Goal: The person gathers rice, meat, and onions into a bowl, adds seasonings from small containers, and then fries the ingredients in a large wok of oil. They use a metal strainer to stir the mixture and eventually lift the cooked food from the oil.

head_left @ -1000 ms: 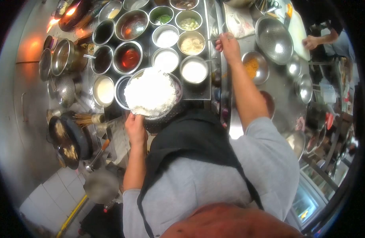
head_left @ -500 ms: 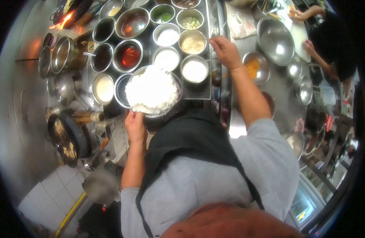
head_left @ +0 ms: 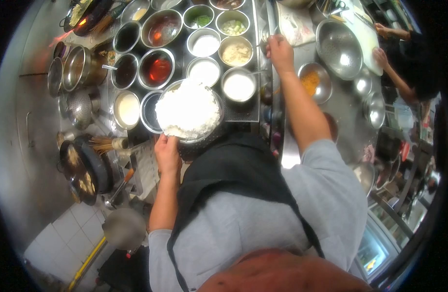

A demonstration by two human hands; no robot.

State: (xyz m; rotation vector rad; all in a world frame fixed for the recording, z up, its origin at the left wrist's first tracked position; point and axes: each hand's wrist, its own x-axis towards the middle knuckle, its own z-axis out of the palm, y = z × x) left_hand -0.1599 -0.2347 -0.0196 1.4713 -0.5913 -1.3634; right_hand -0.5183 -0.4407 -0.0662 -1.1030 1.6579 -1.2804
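Note:
My left hand (head_left: 168, 153) grips the near rim of a metal bowl heaped with white, overexposed rice (head_left: 190, 117). Beyond the far right corner of the condiment bowls, my right hand (head_left: 278, 47) has its fingers pressed together. What it holds, if anything, is too small to make out. Nearest to it is a bowl of pale chopped food (head_left: 235, 51). Below that stands a bowl of white powder or liquid (head_left: 238, 85), with a thin handle sticking out to the right.
Bowls of red liquid (head_left: 157, 69), dark sauce (head_left: 125, 71) and cream liquid (head_left: 126, 109) stand at left. A perforated metal bowl (head_left: 339, 50) and a bowl with orange food (head_left: 314, 83) are at right. A co-worker's hands (head_left: 381, 57) are by a white board (head_left: 364, 36). Woks (head_left: 80, 165) stand left.
My right hand has moved up and slightly right, away from the handle at the white bowl. The co-worker's upper hand has shifted right and down. My left hand stays at the rice bowl.

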